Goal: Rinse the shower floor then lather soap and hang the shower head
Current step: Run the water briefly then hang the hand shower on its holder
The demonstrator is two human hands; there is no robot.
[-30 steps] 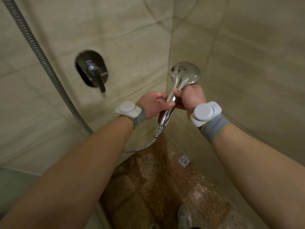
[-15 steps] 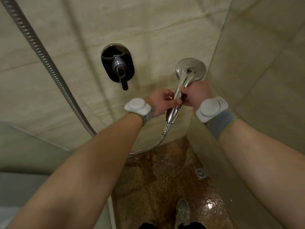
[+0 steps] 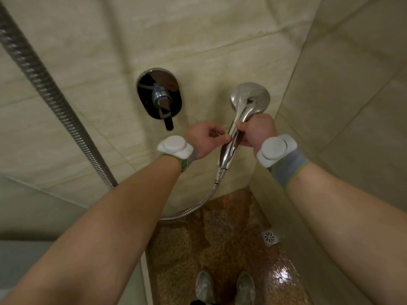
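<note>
Shower head [image 3: 248, 102]: long axis near upright, spray end up, hose [image 3: 199, 204] at bottom, right of wall valve [image 3: 159, 93]. Right hand [image 3: 256, 130] wraps its handle; left hand [image 3: 204, 139] pinches the handle from the left.

Mixer lever [image 3: 164, 106] is jutting off the far wall [image 3: 220, 36]; hose [image 3: 55, 100] is hanging left; bare tile [image 3: 94, 89] between is leaving passage.

the shiny silver shower head [image 3: 247, 104] points up, its round face turned to the wall [image 3: 198, 40]. the right hand [image 3: 256, 131] grips its handle. the brown pebbly shower floor [image 3: 220, 249] below is wet and shiny.
</note>
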